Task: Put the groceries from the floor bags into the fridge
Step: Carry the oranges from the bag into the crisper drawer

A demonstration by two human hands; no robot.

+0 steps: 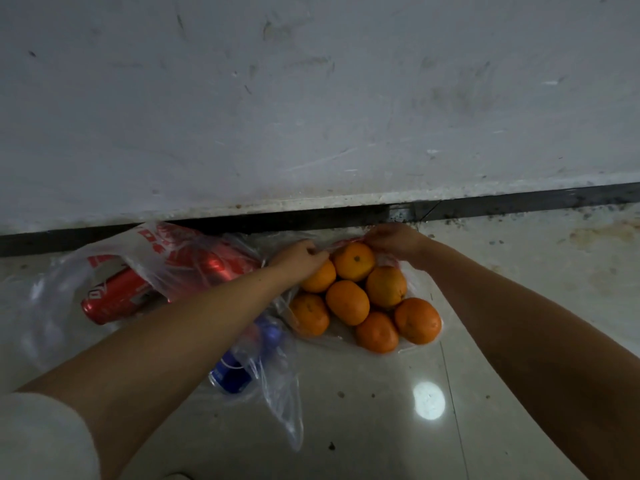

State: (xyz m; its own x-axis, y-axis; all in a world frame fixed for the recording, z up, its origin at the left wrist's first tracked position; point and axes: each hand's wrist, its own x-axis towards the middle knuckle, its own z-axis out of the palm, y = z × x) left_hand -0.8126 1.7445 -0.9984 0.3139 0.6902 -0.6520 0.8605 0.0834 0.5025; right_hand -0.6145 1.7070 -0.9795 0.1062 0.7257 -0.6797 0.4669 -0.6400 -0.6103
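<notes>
Several oranges (pixel 348 302) lie in a clear plastic bag (pixel 414 278) on the pale floor near the wall. My left hand (pixel 298 256) pinches the bag's top edge at the left of the fruit. My right hand (pixel 394 240) pinches the same edge at the right, by the far orange. A second printed red-and-white bag (pixel 149 251) to the left holds red cans (pixel 114 296). A blue can (pixel 230 372) lies in clear plastic under my left forearm. The fridge is out of view.
A scuffed white wall (pixel 311 98) with a dark baseboard (pixel 519 202) stands right behind the bags. Glossy tiled floor (pixel 381 427) with a bright light reflection stretches toward me. Stains mark the floor at the far right.
</notes>
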